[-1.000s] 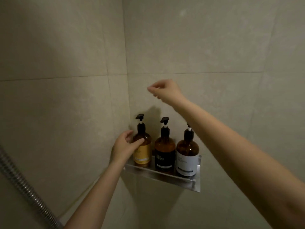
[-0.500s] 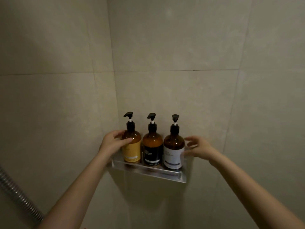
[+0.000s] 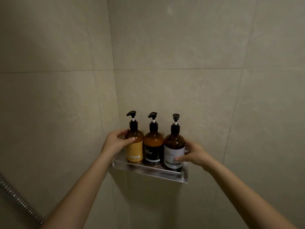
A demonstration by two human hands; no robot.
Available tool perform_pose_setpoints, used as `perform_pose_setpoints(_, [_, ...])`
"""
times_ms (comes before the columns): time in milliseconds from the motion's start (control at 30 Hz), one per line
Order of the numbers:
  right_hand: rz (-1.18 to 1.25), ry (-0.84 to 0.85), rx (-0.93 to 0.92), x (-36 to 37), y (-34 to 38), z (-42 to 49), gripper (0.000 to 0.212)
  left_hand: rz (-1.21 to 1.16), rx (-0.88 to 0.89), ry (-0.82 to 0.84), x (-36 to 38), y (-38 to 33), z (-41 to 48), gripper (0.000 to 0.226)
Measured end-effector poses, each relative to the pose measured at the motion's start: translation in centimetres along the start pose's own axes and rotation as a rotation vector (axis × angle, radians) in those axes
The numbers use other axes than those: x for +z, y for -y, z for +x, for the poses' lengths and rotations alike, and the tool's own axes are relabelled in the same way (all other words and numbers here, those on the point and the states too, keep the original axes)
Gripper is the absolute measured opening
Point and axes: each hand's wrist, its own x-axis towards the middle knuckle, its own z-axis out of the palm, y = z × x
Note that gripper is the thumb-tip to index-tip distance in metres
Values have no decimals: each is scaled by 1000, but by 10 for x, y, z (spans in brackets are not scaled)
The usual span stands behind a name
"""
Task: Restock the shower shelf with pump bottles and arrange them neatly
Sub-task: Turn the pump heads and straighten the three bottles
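- Three pump bottles stand upright in a row on the shelf (image 3: 149,173), a metal ledge fixed in the corner where two tiled walls meet.
- The left hand (image 3: 115,143) cups the yellow bottle (image 3: 134,146), thumb across its front and fingers around its far side; the grip looks light, likely to steady or nudge it.
- The right hand (image 3: 193,154) rests on the white bottle (image 3: 174,149), thumb on the label and fingers at its right side, apparently pressing it toward the row.
- The black bottle (image 3: 153,147) sits between them, touching or nearly touching both neighbours.
- With a hand at each end, the row can be squeezed together and squared up.
- The two left pump spouts point left; the right one faces forward, so it may need turning.
- A low front rail keeps the bases from sliding off the near edge.
- Room is tight: wall close behind and left, a little bare shelf at the right end.
- A shower hose (image 3: 18,199) hangs lower left, well apart.
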Motion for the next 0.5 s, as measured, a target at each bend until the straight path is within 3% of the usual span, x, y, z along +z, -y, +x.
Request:
perform_pose_setpoints(333, [49,-51,-30,6,-4,-4,70,-113,-65,19,2,-6,4,58])
perform_pose_setpoints(500, [53,-52,-38,5,-6,-4,67,-24,-42,-27,2,-8,6,55])
